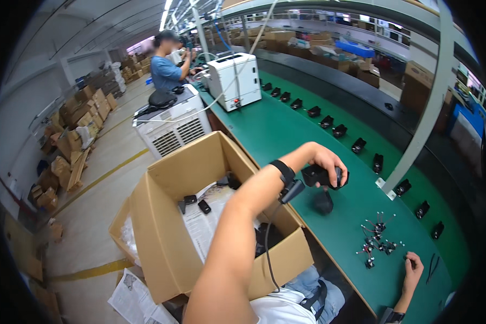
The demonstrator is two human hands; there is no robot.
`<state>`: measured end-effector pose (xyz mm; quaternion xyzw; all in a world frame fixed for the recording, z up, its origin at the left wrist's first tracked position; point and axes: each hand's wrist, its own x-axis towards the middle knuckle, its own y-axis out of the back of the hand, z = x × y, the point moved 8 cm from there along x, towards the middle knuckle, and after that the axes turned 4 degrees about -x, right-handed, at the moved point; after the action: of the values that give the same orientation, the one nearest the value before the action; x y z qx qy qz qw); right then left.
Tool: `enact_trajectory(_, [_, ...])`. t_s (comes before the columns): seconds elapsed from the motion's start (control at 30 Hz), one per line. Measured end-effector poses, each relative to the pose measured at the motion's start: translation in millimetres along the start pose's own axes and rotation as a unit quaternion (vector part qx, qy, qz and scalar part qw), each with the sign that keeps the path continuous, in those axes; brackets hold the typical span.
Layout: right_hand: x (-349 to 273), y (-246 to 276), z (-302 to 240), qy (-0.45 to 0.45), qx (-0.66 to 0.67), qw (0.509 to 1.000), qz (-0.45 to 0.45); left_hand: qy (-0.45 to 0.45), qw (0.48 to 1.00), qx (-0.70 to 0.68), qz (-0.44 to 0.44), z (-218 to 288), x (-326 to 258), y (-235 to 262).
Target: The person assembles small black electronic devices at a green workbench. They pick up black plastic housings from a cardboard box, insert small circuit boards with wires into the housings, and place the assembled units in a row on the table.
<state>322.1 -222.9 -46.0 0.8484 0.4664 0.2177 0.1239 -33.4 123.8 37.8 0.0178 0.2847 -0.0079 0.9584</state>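
Observation:
My left hand [329, 163] reaches over the green bench, fingers wrapped round a black plastic housing [316, 175]. Just below it is another black part [323, 202], blurred; whether it rests on the bench or hangs is unclear. My right hand [413, 268] is low over the bench at the right, fingers curled in a pinch; what lies between the fingertips, if anything, is too small to name. Beside it is a cluster of small black components with thin red and black wires [376, 242]. Dark bands circle both wrists.
An open cardboard box [162, 216] with loose black parts and paper stands against the bench [286, 141]. Black housings [358, 144] line the bench's far side. A grey post [424, 113] rises there. Further off are a white machine [235, 81] and a co-worker in blue [167, 70].

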Motion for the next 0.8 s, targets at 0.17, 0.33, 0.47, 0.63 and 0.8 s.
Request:
enact_trajectory(0.17, [8.6,-6.4,-15.6,0.001,-0.049,0.999,0.011,-0.086,0.938,0.322,0.094,3.4,95.1,21.2])
enact_trajectory(0.33, [7.7,3.3,-13.2,-0.058,-0.030,0.998,0.008,-0.020,0.926,0.267,0.268,11.9,90.3,33.4])
enact_trajectory(0.47, [26.2,-2.4,-57.4,-0.043,-0.106,0.993,0.007,-0.129,0.807,0.336,0.468,46.5,65.8,38.3])
enact_trajectory(0.63, [79.3,-54.3,-128.5,0.031,-0.277,0.960,-0.004,-0.290,0.888,0.034,0.356,93.3,79.1,-21.9])
enact_trajectory(0.8, [106.6,-120.5,-103.8,-0.010,-0.337,0.916,-0.218,-0.275,0.923,0.073,0.260,95.2,119.3,-80.4])
